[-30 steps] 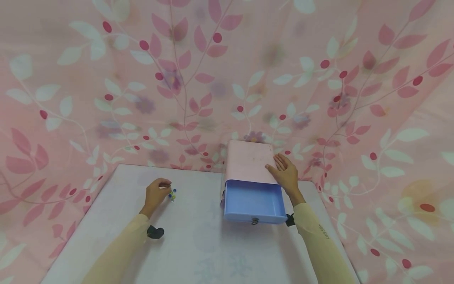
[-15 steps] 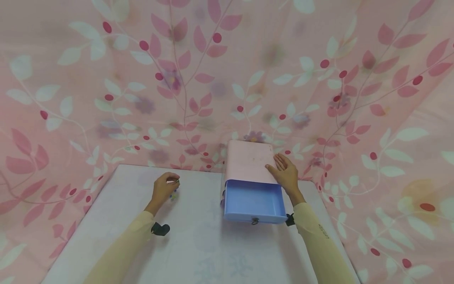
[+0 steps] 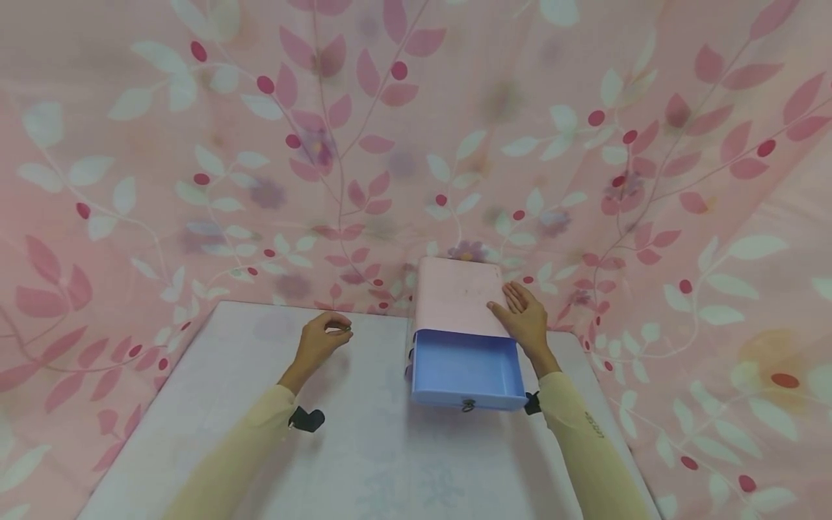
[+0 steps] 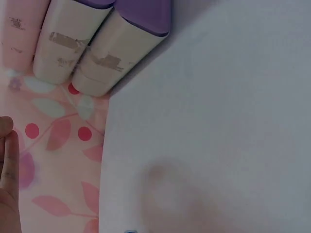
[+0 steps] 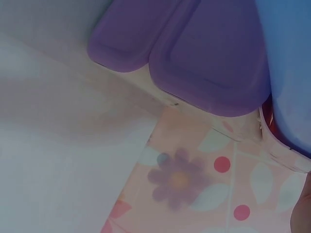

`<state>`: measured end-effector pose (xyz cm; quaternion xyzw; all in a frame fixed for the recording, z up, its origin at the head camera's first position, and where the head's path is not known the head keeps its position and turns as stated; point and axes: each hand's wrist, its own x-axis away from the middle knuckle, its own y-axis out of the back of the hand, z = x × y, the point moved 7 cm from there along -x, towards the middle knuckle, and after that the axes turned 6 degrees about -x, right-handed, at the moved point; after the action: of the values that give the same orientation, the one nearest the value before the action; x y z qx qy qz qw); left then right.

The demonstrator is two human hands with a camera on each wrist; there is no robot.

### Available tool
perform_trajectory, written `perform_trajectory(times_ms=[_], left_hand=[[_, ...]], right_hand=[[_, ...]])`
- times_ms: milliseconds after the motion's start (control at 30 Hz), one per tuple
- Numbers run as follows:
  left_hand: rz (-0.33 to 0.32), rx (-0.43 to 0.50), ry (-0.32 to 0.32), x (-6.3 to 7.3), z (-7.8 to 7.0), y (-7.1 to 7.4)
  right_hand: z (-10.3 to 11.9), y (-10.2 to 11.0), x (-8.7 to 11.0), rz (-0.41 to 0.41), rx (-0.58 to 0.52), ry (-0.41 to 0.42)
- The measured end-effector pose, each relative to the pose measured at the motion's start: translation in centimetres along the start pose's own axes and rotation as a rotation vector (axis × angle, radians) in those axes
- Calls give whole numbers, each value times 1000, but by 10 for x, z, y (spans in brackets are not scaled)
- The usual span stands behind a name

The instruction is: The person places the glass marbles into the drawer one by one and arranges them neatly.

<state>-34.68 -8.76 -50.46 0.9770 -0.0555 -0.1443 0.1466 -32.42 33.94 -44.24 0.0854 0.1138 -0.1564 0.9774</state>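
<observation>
One small bead-like piece (image 3: 348, 329), too tiny to make out clearly, sits pinched in my left hand's (image 3: 318, 341) fingers over the white worktop (image 3: 364, 426), left of the pink cabinet (image 3: 461, 296). My right hand (image 3: 528, 321) rests at the cabinet's right edge, fingers extended, beside the jutting blue drawer (image 3: 463, 361).

The sleeves (image 3: 230, 455) are pale yellow; dark lettering (image 3: 594, 425) marks the right; black fittings (image 3: 308, 419) show beside both.
</observation>
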Motion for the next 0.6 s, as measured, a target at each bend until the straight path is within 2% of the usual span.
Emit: perform_trajectory(times_ms=[33, 167, 400, 600], left_hand=[[9, 2, 1, -1, -2, -3], [33, 25, -23, -6, 4, -17], [101, 59, -108, -2, -22, -37], [133, 26, -97, 0, -41, -49]], right_hand=[[0, 0, 0, -1, 2, -4], [2, 0, 1, -4, 1, -12], [3, 1, 0, -1, 5, 1], [4, 0, 1, 4, 5, -3]])
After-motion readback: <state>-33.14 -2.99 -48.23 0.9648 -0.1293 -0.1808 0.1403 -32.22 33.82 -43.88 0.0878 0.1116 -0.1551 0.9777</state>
